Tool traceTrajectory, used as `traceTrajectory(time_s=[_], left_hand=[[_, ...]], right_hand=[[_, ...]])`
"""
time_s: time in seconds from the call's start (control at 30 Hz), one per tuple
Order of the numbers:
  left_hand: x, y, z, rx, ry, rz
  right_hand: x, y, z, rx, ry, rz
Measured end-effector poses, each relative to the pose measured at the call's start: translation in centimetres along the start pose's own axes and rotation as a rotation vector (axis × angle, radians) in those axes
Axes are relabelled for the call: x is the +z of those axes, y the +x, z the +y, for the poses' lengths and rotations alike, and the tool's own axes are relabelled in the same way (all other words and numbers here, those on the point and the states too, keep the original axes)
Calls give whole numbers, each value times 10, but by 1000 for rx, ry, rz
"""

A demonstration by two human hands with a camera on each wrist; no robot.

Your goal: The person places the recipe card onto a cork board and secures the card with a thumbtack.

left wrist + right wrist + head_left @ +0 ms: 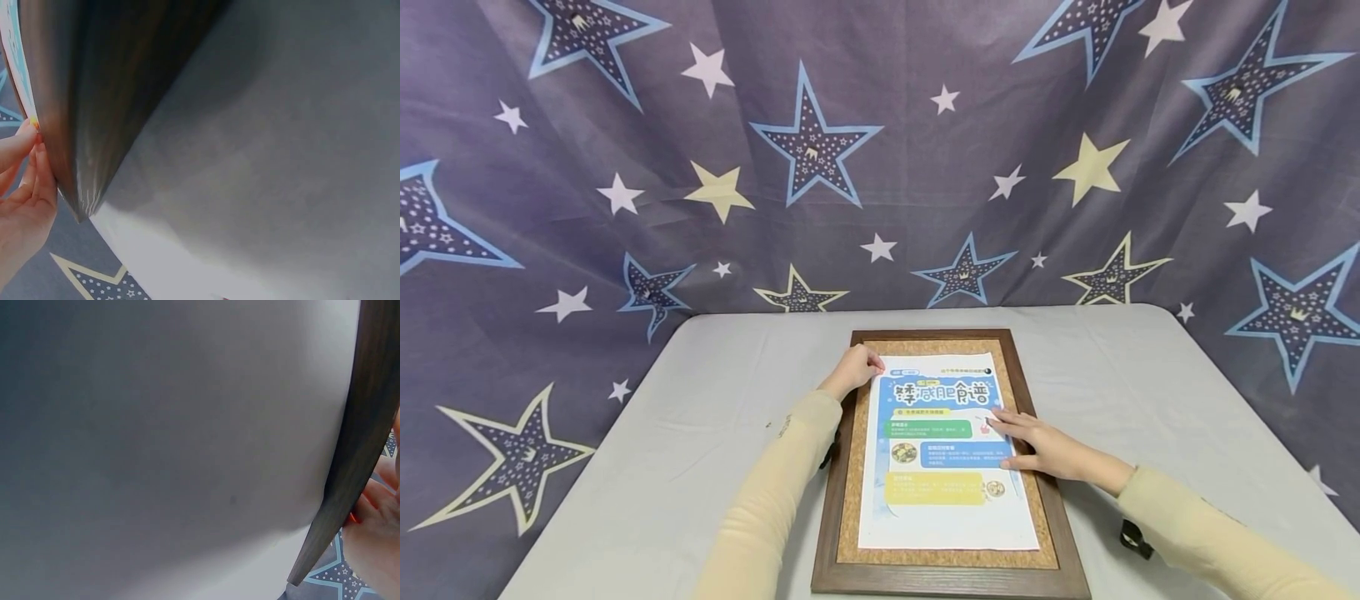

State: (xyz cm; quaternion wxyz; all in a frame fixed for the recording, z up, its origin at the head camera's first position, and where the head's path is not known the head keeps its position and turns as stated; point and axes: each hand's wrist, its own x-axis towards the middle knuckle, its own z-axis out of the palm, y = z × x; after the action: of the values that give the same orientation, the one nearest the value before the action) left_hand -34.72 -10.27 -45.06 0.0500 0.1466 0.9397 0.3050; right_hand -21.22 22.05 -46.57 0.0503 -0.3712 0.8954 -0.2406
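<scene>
A printed poster (947,517) in blue, green and yellow lies on a cork board (917,557) with a dark brown wooden frame (947,581). My left hand (857,368) is at the poster's upper left corner, thumb and fingertips together. In the left wrist view, this hand (28,194) pinches a small yellow thing (34,121), its kind mostly hidden by the fingers. Spread over the poster's right edge, my right hand (1048,448) rests with fairly straight fingers. A small black round spot (988,372) shows at the poster's upper right corner.
The board lies on a table with a pale grey cloth (700,450). Behind it hangs a dark curtain (895,175) printed with stars. A small black object (1135,539) shows under the right forearm.
</scene>
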Motion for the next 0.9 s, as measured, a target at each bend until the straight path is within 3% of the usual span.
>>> traceTrajectory(time_s=[0.4, 0.9], left_hand=[[-7, -12, -1, 114, -65, 10], [-20, -36, -8, 174, -60, 31]], right_hand=[[0, 1, -1, -10, -4, 5], [-1, 0, -2, -3, 0, -4]])
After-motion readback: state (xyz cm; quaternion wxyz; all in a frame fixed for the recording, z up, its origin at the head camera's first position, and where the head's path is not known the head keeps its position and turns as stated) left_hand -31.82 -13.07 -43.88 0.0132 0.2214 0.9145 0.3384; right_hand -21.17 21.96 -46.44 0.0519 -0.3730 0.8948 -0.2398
